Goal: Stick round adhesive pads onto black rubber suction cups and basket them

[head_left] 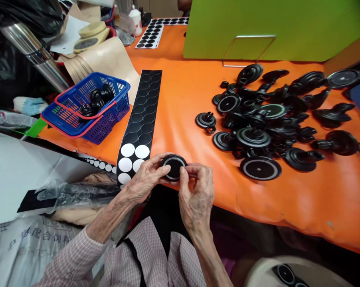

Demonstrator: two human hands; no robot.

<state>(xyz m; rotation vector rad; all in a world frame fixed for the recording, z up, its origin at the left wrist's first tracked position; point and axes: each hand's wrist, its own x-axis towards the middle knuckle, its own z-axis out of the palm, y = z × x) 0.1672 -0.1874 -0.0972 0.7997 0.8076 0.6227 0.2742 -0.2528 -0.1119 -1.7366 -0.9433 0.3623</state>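
The light was bright and even, seemingly from overhead, with soft glare along the glossy orange counter (pixel 180 91) and a hard shine on the steel tube (pixel 33 52) at upper left. Shadows were soft beneath the left hand (pixel 145 179) and right hand (pixel 196 195). The wide lens bowed the frame's edges, the lower right fell dim, and nothing looked blurred.

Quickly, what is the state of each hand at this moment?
Left hand: closed, holding the black suction cup.
Right hand: closed, holding the same black suction cup.
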